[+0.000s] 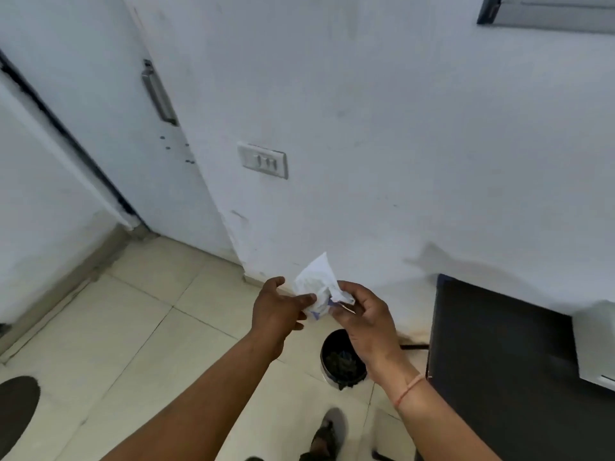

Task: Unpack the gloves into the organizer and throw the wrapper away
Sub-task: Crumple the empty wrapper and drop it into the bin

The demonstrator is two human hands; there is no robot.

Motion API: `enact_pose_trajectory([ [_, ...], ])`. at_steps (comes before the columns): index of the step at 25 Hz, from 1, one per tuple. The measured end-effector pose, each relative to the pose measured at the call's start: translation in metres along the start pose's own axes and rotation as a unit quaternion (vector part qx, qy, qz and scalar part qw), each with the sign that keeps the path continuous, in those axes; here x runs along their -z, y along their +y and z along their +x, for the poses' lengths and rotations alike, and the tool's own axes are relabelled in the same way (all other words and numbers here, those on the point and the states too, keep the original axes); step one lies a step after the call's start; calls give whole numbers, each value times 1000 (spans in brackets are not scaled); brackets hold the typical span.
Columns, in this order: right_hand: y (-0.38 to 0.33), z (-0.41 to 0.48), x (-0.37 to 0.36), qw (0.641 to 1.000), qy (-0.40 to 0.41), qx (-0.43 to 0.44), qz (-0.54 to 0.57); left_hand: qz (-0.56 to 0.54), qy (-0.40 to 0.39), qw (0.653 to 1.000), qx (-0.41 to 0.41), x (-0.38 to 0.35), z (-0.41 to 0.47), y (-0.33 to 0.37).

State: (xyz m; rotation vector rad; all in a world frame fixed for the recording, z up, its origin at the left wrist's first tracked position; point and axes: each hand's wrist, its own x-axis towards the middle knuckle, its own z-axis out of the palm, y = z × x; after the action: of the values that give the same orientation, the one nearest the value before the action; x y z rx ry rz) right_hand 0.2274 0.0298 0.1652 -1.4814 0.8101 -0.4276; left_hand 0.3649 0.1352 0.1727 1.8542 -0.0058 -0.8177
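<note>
A crumpled white wrapper (317,285) with blue print is held between both hands, in front of the white wall. My left hand (276,309) pinches its left side with thumb and fingers. My right hand (364,319) grips its right side. Directly below the hands, on the tiled floor, stands a small round bin (342,361) with a black liner and dark waste inside. No gloves and no organizer are in view.
A dark cabinet (499,361) stands at the right against the wall, with a white object (595,344) on it. A white door with a metal handle (159,93) is at the left. A switch plate (263,160) sits on the wall. My sandalled foot (327,434) is near the bin.
</note>
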Motion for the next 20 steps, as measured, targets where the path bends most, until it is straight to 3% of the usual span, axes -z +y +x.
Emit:
enact_pose_trajectory([
  [2, 17, 18, -8, 992, -14, 34, -125, -63, -61, 995, 50, -13, 22, 9],
  [5, 38, 39, -7, 972, 52, 53, -224, -80, -133, 984, 84, -35, 50, 13],
  [8, 57, 68, 9, 970, 162, -57, -171, -1, -190, 978, 90, -59, 91, 17],
  [10, 81, 87, 18, 960, 228, -145, -78, 41, -220, 969, 108, -73, 124, 11],
  [14, 144, 114, 22, 899, 351, -258, 46, 181, -274, 936, 127, -103, 208, -34],
  [20, 278, 153, 4, 809, 426, -379, 147, 305, -327, 882, 148, -162, 309, -136],
])
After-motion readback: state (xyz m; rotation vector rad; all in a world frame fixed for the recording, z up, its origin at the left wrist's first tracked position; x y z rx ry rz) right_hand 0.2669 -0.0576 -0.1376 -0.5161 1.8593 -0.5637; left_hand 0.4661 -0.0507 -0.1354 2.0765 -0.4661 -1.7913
